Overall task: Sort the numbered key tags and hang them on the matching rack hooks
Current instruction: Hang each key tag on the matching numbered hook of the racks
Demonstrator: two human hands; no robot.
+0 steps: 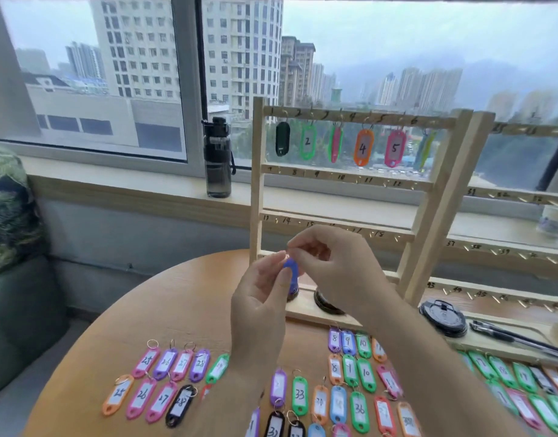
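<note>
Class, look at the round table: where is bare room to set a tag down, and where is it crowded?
Bare wood lies on the table between its left rim, the rack's base and the 25–28 tags. The windowsill left of the water bottle is bare too. Near-right rows of tags are crowded.

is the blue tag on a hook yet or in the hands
In the hands, off the rack: the left hand holds the blue tag, the right hand pinches its ring.
</note>
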